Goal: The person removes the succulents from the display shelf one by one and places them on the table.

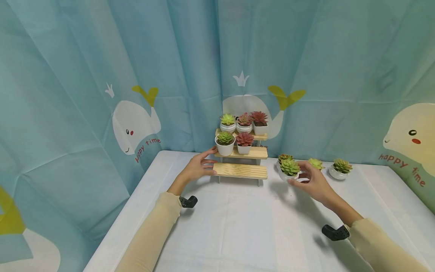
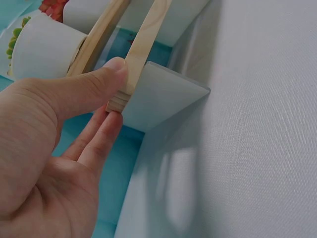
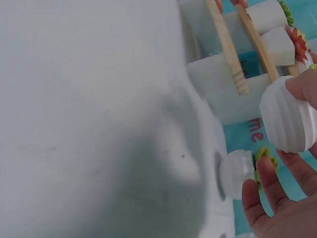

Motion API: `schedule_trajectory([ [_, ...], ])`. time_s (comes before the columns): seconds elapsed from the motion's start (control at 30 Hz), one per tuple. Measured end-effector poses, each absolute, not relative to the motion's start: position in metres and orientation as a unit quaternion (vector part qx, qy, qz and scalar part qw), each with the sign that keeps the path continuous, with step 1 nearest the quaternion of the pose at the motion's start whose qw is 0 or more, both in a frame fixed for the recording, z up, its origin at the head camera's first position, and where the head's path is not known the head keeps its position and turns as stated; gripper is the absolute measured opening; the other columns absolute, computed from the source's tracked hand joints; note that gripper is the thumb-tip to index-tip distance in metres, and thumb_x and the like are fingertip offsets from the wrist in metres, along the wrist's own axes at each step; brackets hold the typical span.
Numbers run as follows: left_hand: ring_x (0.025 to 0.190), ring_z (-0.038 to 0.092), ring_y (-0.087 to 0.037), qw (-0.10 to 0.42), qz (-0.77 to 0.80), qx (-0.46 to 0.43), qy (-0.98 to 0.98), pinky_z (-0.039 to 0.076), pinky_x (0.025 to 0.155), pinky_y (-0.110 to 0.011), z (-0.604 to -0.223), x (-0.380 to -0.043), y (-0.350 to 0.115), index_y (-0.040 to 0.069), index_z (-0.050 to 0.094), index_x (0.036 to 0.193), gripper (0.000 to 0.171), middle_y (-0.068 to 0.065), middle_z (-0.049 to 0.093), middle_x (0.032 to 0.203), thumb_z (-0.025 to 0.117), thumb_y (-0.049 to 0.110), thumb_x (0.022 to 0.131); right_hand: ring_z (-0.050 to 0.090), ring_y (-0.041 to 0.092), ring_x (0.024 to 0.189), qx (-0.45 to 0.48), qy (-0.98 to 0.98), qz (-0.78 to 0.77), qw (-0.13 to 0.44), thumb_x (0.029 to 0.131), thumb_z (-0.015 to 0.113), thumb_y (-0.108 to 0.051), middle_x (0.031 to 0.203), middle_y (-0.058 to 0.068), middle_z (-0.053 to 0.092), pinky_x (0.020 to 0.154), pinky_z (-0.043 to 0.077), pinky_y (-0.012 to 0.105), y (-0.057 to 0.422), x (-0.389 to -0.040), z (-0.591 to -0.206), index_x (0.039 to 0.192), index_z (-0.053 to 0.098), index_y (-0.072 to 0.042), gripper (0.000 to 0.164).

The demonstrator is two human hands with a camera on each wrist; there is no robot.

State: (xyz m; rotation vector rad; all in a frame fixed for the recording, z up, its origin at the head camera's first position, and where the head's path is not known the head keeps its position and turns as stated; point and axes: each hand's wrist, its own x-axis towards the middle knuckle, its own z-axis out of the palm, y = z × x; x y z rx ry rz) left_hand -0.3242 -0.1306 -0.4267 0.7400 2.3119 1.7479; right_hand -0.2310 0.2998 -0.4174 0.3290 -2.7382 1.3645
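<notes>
My left hand [image 1: 198, 166] is at the left end of a three-step wooden shelf [image 1: 240, 170]. In the left wrist view its thumb and fingertips pinch the end of the lowest board [image 2: 130, 79]. My right hand [image 1: 314, 182] holds a potted green succulent [image 1: 290, 168] in a ribbed white pot [image 3: 287, 116], right of the shelf and raised over the table. On the middle board stand a green succulent [image 1: 225, 139] and a red one [image 1: 244, 140]. The top board carries a light green succulent [image 1: 227, 121], a pinkish one [image 1: 244, 121] and a dark red one [image 1: 259, 121].
Behind the held pot is another succulent [image 1: 284, 157], partly hidden. A light green succulent [image 1: 316, 163] shows past my right hand, and one more [image 1: 340, 168] stands farther right. White cloth covers the table [image 1: 244, 226]. A blue curtain [image 1: 190, 75] with whales hangs right behind.
</notes>
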Motion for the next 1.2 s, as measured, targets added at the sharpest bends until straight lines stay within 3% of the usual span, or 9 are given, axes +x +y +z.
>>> schedule_trajectory([
  [0.4,0.132,0.056,-0.037,0.075,0.578,0.239,0.777,0.055,0.104,-0.038,-0.425,-0.324,-0.129,0.005,0.044,0.155,0.084,-0.007,0.031,0.167,0.079,-0.014,0.081,0.062,0.036,0.112,0.12,-0.886,0.446,0.04,0.092,0.079,-0.02,0.136,0.024,0.056,0.083,0.059,0.022,0.305,-0.227,-0.437,0.144,0.046,0.001,0.065],
  [1.2,0.133,0.056,-0.038,0.076,0.578,0.236,0.777,0.055,0.105,-0.04,-0.427,-0.323,-0.129,0.004,0.044,0.155,0.084,-0.007,0.029,0.168,0.079,-0.015,0.082,0.063,0.024,0.102,0.131,-0.898,0.418,0.046,0.089,0.083,-0.017,0.124,0.017,0.064,0.08,0.057,0.026,0.301,-0.224,-0.461,0.136,0.054,0.001,0.058],
])
